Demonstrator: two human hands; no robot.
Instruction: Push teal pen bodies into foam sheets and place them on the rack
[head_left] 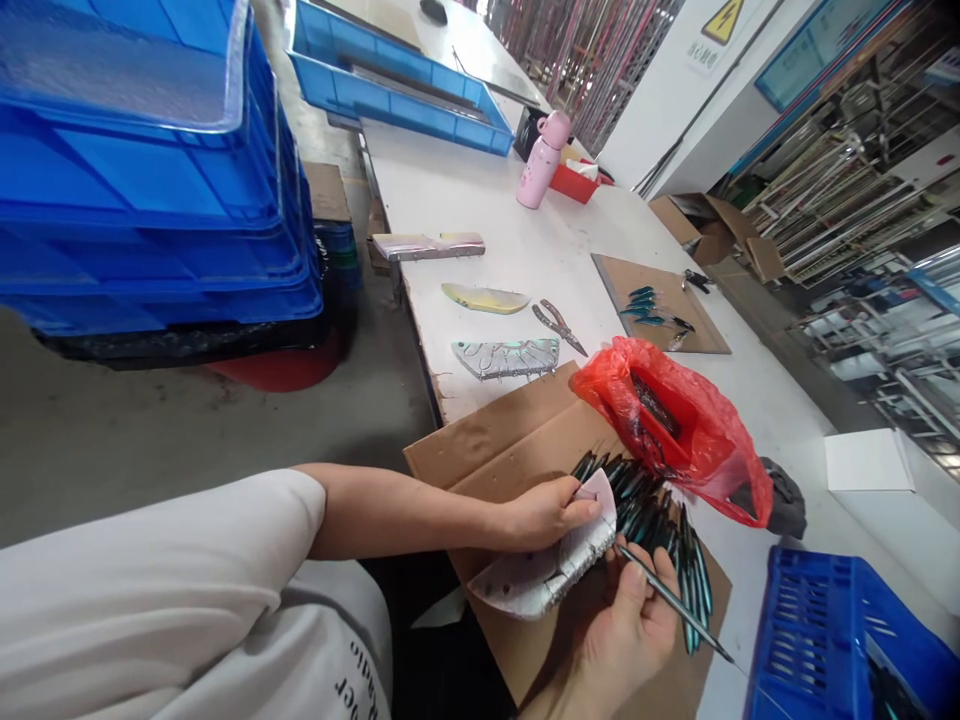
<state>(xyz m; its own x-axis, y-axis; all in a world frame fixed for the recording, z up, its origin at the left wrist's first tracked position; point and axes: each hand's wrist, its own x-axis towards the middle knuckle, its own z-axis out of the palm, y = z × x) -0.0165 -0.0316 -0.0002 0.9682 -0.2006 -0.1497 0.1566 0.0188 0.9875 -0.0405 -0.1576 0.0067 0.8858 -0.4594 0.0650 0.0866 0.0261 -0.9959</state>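
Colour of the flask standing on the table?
Pale pink flask, pink cap as well; shows best in the head view.

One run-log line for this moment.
left hand: grips curved piece | right hand: holds slim rod at its edge | pliers: on table

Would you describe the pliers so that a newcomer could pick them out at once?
On the white table, find the open red plastic bag. The pliers lie beside it, near the yellowish curved piece. Their two spread handles set them apart from that piece and the grey ribbed one.
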